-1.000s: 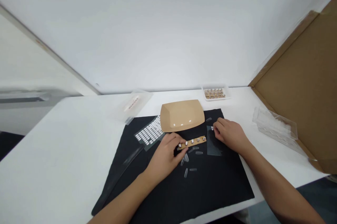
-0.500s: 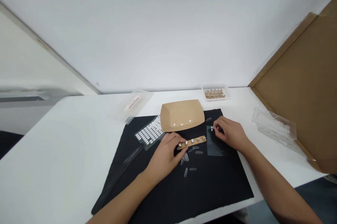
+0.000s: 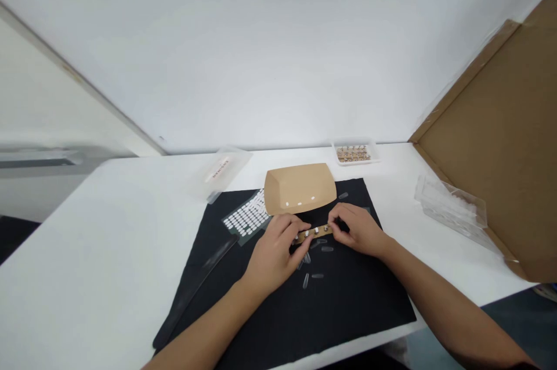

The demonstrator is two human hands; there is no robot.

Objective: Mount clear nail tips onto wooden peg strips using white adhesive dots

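A narrow brown strip (image 3: 321, 231) with a row of small metal studs, some topped with white ovals, lies on the black cloth. My left hand (image 3: 277, 245) pinches its left end between thumb and fingers. At the right end of the strip, my right hand (image 3: 359, 228) is closed, thumb and fingertips close together over the last stud. Whatever those fingertips hold is too small and hidden to make out. Just below the strip are several clear false nail tips (image 3: 317, 276). A sheet of white oval stickers (image 3: 246, 219) lies left of my left hand.
Behind my hands stands a brown paper tray (image 3: 300, 181) with white ovals in it. Farther back is a clear box of studded strips (image 3: 354, 154). A clear plastic case (image 3: 452, 205) sits at right by a cardboard panel (image 3: 491, 126). A plastic pouch (image 3: 224, 170) lies back left.
My right hand has moved left from the small dark sheet to the right end of the studded strip. My left hand keeps its hold on the strip.
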